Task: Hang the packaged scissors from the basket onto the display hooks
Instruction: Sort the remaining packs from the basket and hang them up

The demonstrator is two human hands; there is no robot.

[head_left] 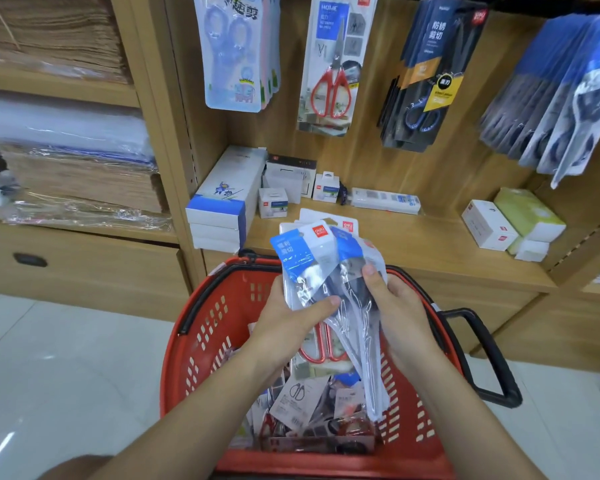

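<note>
- Currently: wooden display wall (371,161) fills the upper view. The hooks themselves are above the frame edge and not seen.
- Red basket (201,341) sits on the floor just in front of the lower shelf, directly below both hands, with its black handle (478,358) swung out to the right.
- Stock already hanging, four groups across the wall: pale blue packs (236,53), red-handled pack (333,71), dark packs (426,81), blue-and-white packs (551,98) at far right. The last group looks to match the bundle in hand, so it is the likely target.
- Packs in the basket (298,396): a loose heap of mixed types, including one with red handles (321,344). Count cannot be told.
- Bundle of packaged scissors (312,258): several blue-topped clear sleeves, lifted clear above the basket, header cards up and fanned slightly, hang holes toward the wall. Well apart from any hanging row.
- Left hand (284,327): fingers curled behind the bundle, thumb pressed across its front; a firm grip.
- Right hand (399,306): wrapped round the right edge of the same bundle, thumb on the front film.
- Progress estimate: partway. Some rows are stocked, one bundle is out but not hung, and a fair heap is left to sort and hang.
</note>
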